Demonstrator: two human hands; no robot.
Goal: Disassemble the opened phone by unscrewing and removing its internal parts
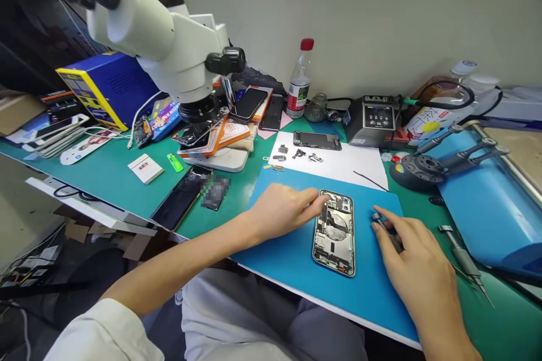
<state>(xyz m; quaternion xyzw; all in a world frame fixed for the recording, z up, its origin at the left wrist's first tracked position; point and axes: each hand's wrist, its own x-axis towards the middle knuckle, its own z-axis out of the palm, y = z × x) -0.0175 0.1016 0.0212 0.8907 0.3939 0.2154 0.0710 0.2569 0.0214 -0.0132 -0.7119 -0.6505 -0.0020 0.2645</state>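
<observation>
An opened phone (334, 234) lies on the blue mat (275, 254), its inner parts bare. My left hand (285, 211) is closed, with thumb and index finger together at the phone's upper left corner. What those fingertips hold, if anything, is too small to make out. To the right of the phone, low over the mat, my right hand (419, 256) is closed around a dark screwdriver (393, 235). Its capped end points toward the phone, and the palm hides the rest. Another screwdriver (466, 259) lies on the green table mat to the right.
Behind the phone, a white sheet (355, 163) bears a detached screen (317, 140) and several small parts. A microscope (169, 45) overhangs the left. A soldering station (370, 121), bottle (300, 82) and blue machine (486, 197) stand around. A black phone (182, 197) lies left.
</observation>
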